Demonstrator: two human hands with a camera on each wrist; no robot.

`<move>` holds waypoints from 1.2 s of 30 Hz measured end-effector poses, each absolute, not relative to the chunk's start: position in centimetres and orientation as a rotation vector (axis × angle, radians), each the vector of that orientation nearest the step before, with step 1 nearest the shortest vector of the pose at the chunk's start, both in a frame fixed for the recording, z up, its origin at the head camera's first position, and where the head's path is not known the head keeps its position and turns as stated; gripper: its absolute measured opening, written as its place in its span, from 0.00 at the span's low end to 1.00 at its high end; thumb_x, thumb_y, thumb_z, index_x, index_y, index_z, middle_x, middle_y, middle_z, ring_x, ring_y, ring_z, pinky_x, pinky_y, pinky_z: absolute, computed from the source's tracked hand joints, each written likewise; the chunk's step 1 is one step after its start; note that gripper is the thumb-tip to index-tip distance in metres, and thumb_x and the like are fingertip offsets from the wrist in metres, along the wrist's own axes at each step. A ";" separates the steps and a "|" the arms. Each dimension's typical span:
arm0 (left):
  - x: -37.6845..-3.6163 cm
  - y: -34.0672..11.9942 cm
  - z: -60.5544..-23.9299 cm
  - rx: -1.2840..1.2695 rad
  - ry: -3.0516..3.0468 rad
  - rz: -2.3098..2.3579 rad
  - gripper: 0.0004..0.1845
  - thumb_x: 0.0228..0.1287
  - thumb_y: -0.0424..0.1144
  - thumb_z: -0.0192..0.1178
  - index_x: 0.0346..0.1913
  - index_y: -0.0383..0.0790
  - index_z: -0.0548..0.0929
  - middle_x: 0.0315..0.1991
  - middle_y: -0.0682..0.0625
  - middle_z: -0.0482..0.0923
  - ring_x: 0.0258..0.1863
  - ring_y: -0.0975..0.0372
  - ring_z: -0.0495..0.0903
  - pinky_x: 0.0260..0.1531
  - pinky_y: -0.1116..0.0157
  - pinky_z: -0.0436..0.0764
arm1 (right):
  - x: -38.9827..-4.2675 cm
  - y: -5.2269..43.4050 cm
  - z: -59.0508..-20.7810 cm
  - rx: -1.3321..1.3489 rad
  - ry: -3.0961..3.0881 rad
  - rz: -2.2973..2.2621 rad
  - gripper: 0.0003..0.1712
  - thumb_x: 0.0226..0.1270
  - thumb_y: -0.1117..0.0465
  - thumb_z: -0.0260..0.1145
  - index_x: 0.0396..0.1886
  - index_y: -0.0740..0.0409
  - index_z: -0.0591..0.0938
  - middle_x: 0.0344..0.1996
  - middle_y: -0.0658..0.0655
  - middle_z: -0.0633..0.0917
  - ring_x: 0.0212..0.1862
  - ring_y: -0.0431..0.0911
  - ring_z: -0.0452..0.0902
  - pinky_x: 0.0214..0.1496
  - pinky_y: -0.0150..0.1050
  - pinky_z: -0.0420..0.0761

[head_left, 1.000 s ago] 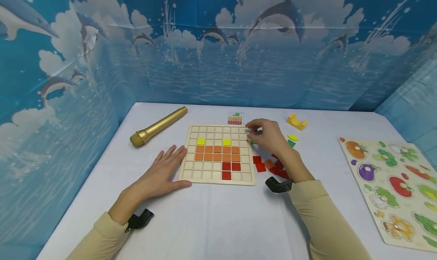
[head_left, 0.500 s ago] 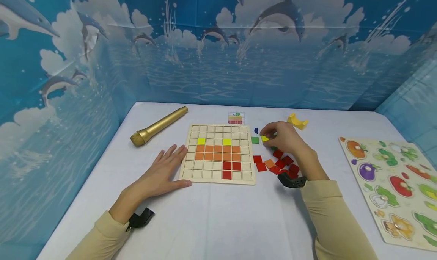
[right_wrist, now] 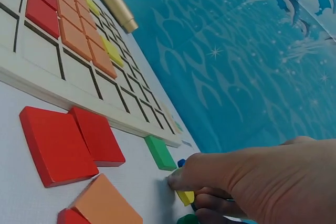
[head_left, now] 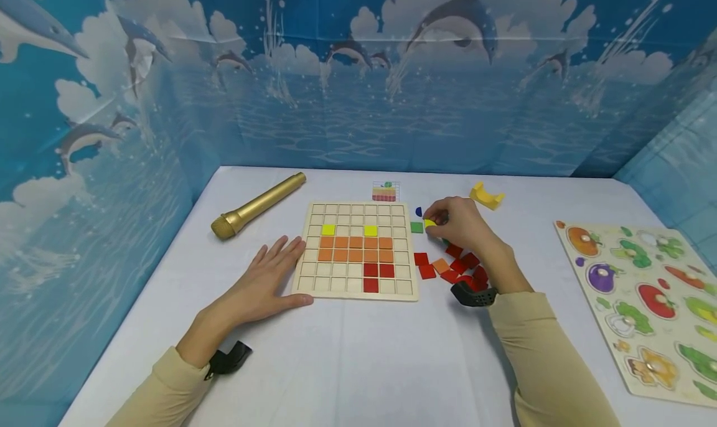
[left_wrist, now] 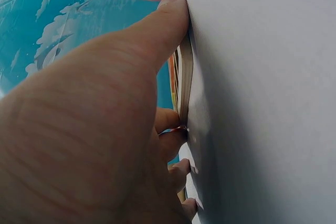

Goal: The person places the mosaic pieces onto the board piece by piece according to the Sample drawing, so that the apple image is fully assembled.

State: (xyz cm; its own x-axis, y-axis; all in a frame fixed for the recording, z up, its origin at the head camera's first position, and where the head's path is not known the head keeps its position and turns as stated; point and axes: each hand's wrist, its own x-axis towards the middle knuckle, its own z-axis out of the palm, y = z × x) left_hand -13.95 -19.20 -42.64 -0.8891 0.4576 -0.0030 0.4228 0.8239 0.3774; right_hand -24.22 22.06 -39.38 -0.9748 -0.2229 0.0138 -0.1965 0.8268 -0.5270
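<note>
The grid board (head_left: 358, 249) lies mid-table, with the microphone (head_left: 256, 206) behind it to the left. Loose tiles (head_left: 448, 266) sit just right of the board. The fruit puzzle (head_left: 644, 290) lies far right.

Even, bright overhead light leaves only soft shadows on the bench (head_left: 358, 352), while the head view bows at its edges and the close left hand (left_wrist: 89, 145) blurs.

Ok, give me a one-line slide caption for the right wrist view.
Right hand pinches a yellow tile beside a green tile, near the wooden grid board.
</note>
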 end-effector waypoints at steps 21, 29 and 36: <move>-13.8 -19.2 -42.5 0.720 2.911 0.587 0.59 0.64 0.68 0.66 0.86 0.40 0.52 0.86 0.46 0.49 0.87 0.46 0.42 0.83 0.39 0.41 | -23.8 20.6 -39.4 -0.551 3.034 -1.005 0.15 0.62 0.60 0.80 0.47 0.58 0.92 0.40 0.56 0.89 0.43 0.50 0.81 0.47 0.46 0.85; -13.9 -19.3 -42.6 0.709 2.909 0.591 0.58 0.64 0.69 0.66 0.86 0.42 0.51 0.87 0.47 0.49 0.87 0.46 0.42 0.83 0.39 0.41 | -23.4 17.3 -40.3 -0.662 2.932 -1.056 0.15 0.62 0.58 0.80 0.47 0.57 0.92 0.39 0.54 0.89 0.41 0.48 0.81 0.45 0.42 0.85; -13.9 -19.3 -42.4 0.703 2.903 0.591 0.58 0.65 0.68 0.66 0.86 0.41 0.52 0.87 0.47 0.49 0.87 0.46 0.41 0.83 0.39 0.41 | -22.9 15.8 -40.8 -0.647 2.916 -1.059 0.11 0.69 0.60 0.76 0.49 0.54 0.92 0.41 0.52 0.89 0.42 0.47 0.81 0.47 0.41 0.83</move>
